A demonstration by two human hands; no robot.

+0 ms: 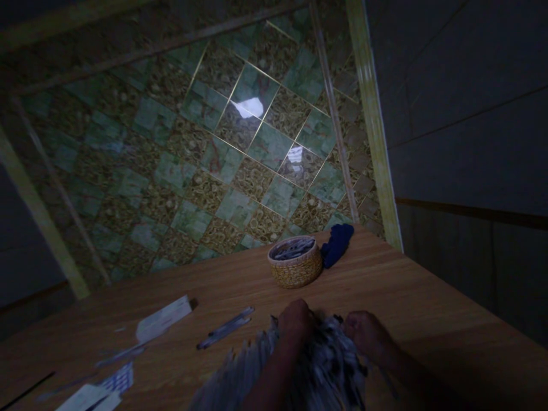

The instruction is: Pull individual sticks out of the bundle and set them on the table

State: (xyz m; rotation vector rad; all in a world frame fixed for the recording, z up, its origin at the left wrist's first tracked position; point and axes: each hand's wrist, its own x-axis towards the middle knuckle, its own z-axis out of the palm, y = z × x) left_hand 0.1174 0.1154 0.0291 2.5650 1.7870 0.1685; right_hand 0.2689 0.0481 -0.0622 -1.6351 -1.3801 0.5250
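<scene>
In dim light a bundle of many thin grey-white printed strips (329, 365) fans out on the wooden table (428, 297) near its front edge. My left hand (295, 322) is closed on the top of the bundle. My right hand (368, 334) is closed on the bundle's right side. Both hands are a little blurred. A small woven basket (295, 271) with more strips inside stands just beyond the hands.
A dark blue cloth (337, 244) lies right of the basket. Loose strips (226, 328) and a pale paper (162, 319) lie on the table to the left, with more papers (92, 394) at the front left. Green tiled floor (222, 160) lies beyond; a dark wall (471, 142) stands at right.
</scene>
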